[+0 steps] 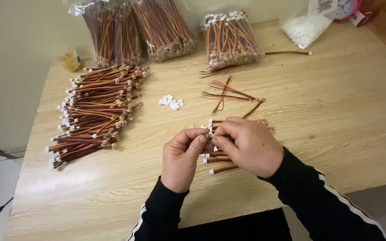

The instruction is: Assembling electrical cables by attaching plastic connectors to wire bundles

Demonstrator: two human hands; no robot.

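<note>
Head view, looking down on the table

Left hand (183, 157): fingers curled, thumb and forefinger pinched together at the end of a short wire lead; black sleeve with white stripes at the wrist.

Right hand (248, 145): closed in a pinch, fingertips meeting those of the left hand on the same lead; what exactly lies between the fingertips is too small to tell.

Wire lead (210, 129): thin, orange, red and brown strands, white plug end showing just above the pinched fingers; held above the table near its front edge.

Small heap of leads (217, 161): directly under and behind both hands, white plug ends poking out to the left, partly hidden by the right hand.

Loose leads (228, 94): a few lying crossed on the table, just beyond the hands.

White connector housings (171, 102): small cluster, left of the loose leads, apart from them.

Large pile of leads (95, 110): stacked roughly parallel on the left part of the table, well apart from the hands.

Bagged bundles (139, 29): clear bags of leads at the far left edge.

Further bundle (231, 38): at the far centre, with one lead lying off to its right.

Bag of white parts (304, 27): far right, clear plastic.

Table (336, 116): light wood grain.
</note>
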